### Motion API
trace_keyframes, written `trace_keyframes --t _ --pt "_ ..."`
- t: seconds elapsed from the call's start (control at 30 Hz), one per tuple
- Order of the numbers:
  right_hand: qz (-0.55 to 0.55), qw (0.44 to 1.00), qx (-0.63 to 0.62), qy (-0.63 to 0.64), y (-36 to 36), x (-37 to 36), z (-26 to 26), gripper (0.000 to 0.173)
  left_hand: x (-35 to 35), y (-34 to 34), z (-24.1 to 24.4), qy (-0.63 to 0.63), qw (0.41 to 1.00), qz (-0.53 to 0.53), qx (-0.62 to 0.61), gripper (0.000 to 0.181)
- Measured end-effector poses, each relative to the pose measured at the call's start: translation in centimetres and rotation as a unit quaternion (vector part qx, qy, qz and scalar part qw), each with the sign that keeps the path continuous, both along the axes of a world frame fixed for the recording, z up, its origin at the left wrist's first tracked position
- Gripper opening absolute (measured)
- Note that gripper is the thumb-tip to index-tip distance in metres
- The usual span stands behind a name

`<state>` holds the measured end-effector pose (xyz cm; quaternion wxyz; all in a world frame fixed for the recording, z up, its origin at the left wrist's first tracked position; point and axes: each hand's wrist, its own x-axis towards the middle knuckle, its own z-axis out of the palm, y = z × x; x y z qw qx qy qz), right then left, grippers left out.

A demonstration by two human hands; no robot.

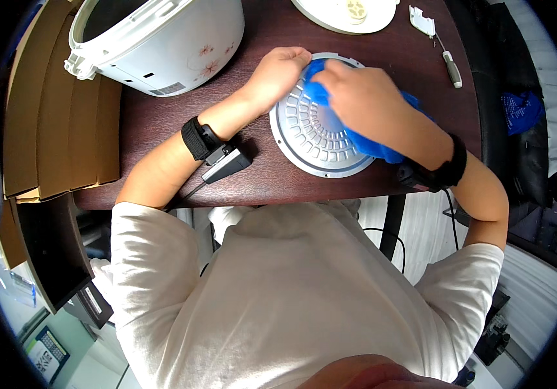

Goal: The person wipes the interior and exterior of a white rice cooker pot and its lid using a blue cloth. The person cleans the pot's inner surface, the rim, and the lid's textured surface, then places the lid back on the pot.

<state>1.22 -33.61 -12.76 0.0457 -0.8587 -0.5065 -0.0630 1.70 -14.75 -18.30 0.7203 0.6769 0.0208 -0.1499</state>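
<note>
A round, silvery metal plate (302, 138) with rings of embossed segments and small holes near its rim lies on the table before me. My left hand (283, 70) pinches the plate's rim at the upper left, thumb and fingers together. Under my right hand (366, 97) is a bunched blue cloth (378, 148), held against the plate's upper part. The cloth spreads out beneath my right forearm and past the plate's right edge. The right fingers are slightly blurred, and this hand and the cloth hide much of the plate's right side.
A white rice cooker body (181, 53) with a flower print stands at upper left, beside a cardboard box (64, 112). A white round lid (341, 22) lies at the far edge. To its right are a small white plastic part (422, 22) and a screwdriver (452, 70) on the dark table (239, 180).
</note>
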Motion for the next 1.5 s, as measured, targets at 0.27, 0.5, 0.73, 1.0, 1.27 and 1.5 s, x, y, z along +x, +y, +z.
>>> trace_keyframes --t 0.27,0.5,0.73,1.0,1.27,1.5 --pt "0.047 0.984 -0.091 0.148 -2.6 -4.1 1.2 0.023 0.0 -0.2 -0.2 -0.019 0.999 0.01 0.03 0.027" --pt "-0.05 0.996 -0.023 0.068 -3.2 0.3 0.4 0.023 -0.1 0.3 0.2 0.006 1.0 -0.006 0.03 0.028" --pt "0.047 0.98 -0.106 0.161 -3.9 -5.0 1.8 0.021 -0.1 -0.3 0.0 -0.009 0.999 -0.013 0.042 0.029" --pt "0.067 0.909 -0.211 0.352 -6.5 -4.3 6.0 0.025 -0.4 0.3 0.4 -0.016 0.998 -0.033 0.044 0.03" --pt "-0.206 0.961 0.142 0.114 -8.3 0.9 4.7 0.026 -0.4 0.2 1.7 0.001 0.999 -0.045 -0.006 0.03" --pt "-0.202 0.97 0.074 0.11 -4.9 1.5 1.3 0.025 -0.3 0.7 1.7 -0.044 0.998 -0.042 0.023 0.026"
